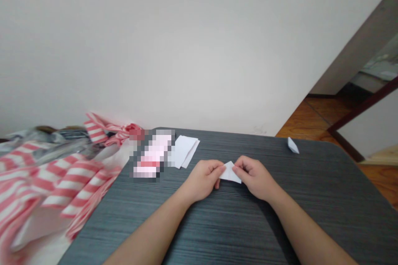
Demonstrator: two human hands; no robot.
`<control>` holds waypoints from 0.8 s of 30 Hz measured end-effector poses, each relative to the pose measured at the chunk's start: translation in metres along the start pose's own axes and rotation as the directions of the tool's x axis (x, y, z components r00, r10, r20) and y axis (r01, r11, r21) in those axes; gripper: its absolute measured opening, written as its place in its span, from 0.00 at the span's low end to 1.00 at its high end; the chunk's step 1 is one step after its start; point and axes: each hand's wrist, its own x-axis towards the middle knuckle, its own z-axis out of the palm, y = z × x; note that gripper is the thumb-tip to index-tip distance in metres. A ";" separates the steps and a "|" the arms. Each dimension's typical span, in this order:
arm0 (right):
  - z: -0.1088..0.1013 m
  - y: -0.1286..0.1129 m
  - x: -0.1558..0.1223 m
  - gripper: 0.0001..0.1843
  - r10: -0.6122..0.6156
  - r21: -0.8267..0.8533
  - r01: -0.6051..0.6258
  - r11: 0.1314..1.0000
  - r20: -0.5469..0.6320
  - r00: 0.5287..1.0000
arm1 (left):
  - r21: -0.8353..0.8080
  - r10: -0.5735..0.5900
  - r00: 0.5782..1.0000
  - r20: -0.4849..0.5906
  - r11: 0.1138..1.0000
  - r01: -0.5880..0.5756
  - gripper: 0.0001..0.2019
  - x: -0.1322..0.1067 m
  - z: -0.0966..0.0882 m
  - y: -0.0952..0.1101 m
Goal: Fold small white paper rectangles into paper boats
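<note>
**Left hand (202,180) and right hand (255,178) pinch a folded white paper (230,173)**

I have both hands closed on the paper, gripping it from either side between fingers and thumbs. The paper sits between them, its pointed end jutting towards me past the right hand, and both hands hover just over the dark grey wood-grain counter (314,186). Beyond the left hand lie a few loose white paper sheets (185,151), and just to their left is a pixelated item (152,153), too blurred for me to identify. Well beyond the right hand, near the far edge of the counter, sits a small folded paper piece (292,145). Left of the left hand, past the counter's edge, is a heap of red-and-white striped fabric (52,186). Farther off to the right of the hands is a wooden floor (323,112), and a white wall (186,49) rises behind the counter.
</note>
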 end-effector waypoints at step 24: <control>0.006 0.000 -0.003 0.06 -0.003 0.215 -0.016 0.977 0.087 0.996 | -0.184 -0.092 0.996 -0.003 0.979 0.090 0.17 0.002 0.003 -0.002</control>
